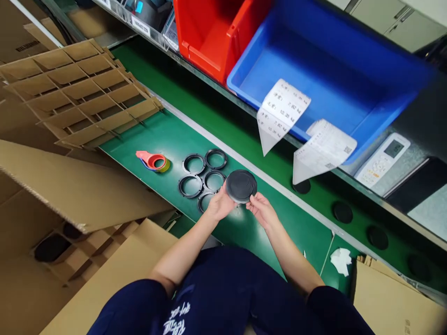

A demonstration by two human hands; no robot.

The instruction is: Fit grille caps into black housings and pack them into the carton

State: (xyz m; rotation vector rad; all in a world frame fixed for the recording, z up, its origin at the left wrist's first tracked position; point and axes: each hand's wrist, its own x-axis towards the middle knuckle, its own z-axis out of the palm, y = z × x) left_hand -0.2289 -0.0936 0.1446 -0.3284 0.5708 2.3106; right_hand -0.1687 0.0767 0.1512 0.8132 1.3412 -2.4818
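A round black plastic lid (pixel 240 185) is held up in front of me over the green table. My left hand (pixel 222 204) grips its left edge, and my right hand (pixel 262 209) pinches its lower right rim. Just beyond my left hand lie several black rings (pixel 190 186) grouped together on the table. One of them is partly hidden by that hand. Left of the rings sits a tape dispenser (pixel 153 161) with red, yellow and blue parts.
An open cardboard box (pixel 115 270) with dividers and dark round pieces stands at left. Cardboard dividers (pixel 80 93) rest on the table's far left. Several black discs (pixel 342 212) lie on the green strip under a shelf with a blue bin (pixel 279 60) and red bin (pixel 206 42).
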